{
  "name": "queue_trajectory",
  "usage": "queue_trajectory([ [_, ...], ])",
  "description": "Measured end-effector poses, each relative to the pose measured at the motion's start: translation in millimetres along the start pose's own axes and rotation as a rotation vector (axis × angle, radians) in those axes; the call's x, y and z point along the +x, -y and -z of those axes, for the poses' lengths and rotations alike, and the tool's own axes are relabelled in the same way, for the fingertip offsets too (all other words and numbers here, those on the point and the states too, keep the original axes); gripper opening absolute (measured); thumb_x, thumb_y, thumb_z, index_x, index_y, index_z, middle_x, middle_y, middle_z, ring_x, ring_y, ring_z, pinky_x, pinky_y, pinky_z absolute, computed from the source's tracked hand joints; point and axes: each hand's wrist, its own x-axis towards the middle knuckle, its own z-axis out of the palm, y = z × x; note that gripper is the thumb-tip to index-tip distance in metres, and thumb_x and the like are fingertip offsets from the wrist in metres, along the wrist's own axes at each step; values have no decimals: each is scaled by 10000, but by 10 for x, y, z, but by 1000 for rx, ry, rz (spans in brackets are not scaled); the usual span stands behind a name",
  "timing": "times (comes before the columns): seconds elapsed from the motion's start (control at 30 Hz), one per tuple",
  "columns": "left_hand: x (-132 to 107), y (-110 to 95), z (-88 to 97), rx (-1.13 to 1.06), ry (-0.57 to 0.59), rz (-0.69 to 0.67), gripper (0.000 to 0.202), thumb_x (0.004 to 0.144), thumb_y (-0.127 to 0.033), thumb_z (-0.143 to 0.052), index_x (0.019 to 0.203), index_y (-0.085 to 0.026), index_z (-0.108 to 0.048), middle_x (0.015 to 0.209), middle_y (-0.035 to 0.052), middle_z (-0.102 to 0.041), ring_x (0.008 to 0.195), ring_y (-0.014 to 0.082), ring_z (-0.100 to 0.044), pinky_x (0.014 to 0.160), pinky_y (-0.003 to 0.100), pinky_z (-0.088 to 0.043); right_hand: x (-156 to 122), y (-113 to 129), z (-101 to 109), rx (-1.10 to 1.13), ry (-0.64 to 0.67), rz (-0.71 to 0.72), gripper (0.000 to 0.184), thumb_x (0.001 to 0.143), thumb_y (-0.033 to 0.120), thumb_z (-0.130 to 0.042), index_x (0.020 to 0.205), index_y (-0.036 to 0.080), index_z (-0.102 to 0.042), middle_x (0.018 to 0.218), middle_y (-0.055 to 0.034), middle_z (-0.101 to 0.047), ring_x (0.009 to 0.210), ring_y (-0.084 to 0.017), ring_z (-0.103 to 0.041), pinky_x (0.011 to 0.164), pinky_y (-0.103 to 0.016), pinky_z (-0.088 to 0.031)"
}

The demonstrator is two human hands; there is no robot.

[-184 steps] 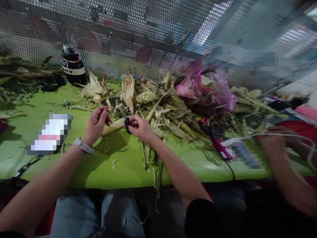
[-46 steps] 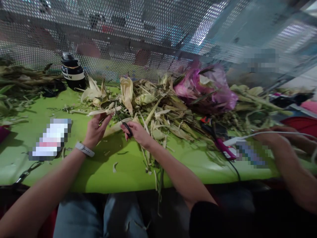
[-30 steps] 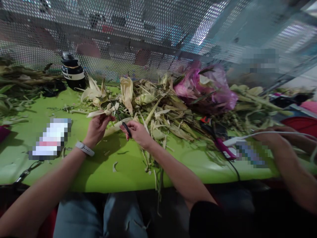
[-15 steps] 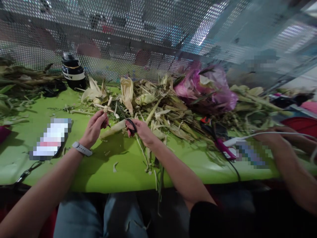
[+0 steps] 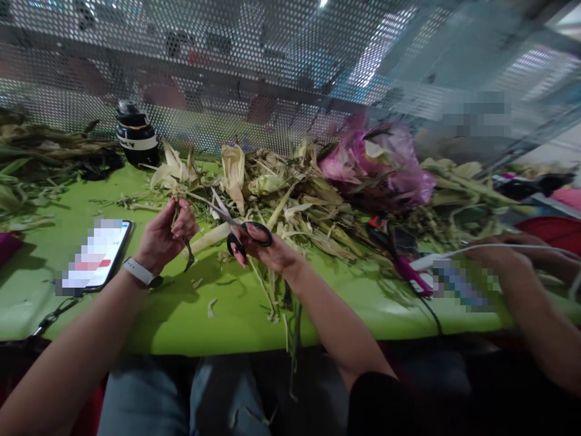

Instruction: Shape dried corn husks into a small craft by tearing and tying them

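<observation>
My right hand (image 5: pixel 267 249) holds scissors (image 5: pixel 224 211) by their black handles, the silver blades spread a little and pointing up and left. Pinched between thumb and fingers of my left hand (image 5: pixel 166 235) is a thin strip of corn husk (image 5: pixel 188 260), its dark end hanging below the fingers. Pale husk pieces (image 5: pixel 175 169) show just above that hand, and I cannot tell whether they join the held strip. A pale green husk roll (image 5: pixel 211 238) lies on the table between my hands.
A heap of husks (image 5: pixel 313 212) covers the table's middle, with a pink plastic bag (image 5: pixel 376 160) behind. At left are a phone (image 5: pixel 97 254) and a dark bottle (image 5: pixel 136 136). A co-worker's arm (image 5: pixel 521 278) rests at right near a white cable (image 5: pixel 472 247). Perforated metal (image 5: pixel 272 72) rises behind.
My left hand has turned and lifted slightly, and the husk strip now shows in it. The scissors have swung up, bringing their blades into sight between my hands.
</observation>
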Motion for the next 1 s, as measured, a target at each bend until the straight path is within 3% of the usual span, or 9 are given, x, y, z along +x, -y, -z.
queue_trajectory([
  [0.2,-11,30,3,5,20,43,285,962,-379,-496,770,-205,-615,460,-74,-271,377,77,-225,463,241,-302,19,-24,-19,-59,5,-68,524,701,682,-670,800,176,-576,698,-18,-647,578,-137,-584,579,-270,-430],
  [0.4,-1,128,80,57,138,151,288,895,-421,-593,743,-180,-631,469,-50,-365,404,78,-296,487,242,-384,56,-20,-110,-115,-127,72,537,755,713,-580,777,176,-577,627,-5,-624,550,-118,-555,550,-252,-389],
  [0.67,58,182,137,63,-2,60,140,845,-302,-682,802,-179,-631,580,-38,-444,503,70,-436,535,200,-454,80,7,-170,-350,-209,88,500,765,674,-625,791,185,-525,597,14,-619,555,-107,-538,586,-249,-429],
  [0.83,94,277,238,96,-34,91,104,827,-285,-703,826,-194,-654,686,-14,-566,618,88,-558,738,260,-551,103,-71,-153,-342,-205,70,464,808,643,-607,825,187,-521,624,13,-626,589,-109,-564,597,-242,-421],
  [1.0,110,321,279,93,-5,84,184,779,-324,-757,786,-192,-628,722,-19,-599,649,84,-582,878,310,-547,91,-67,-176,-363,-214,69,444,822,622,-604,828,185,-521,633,13,-627,595,-105,-558,605,-240,-415],
])
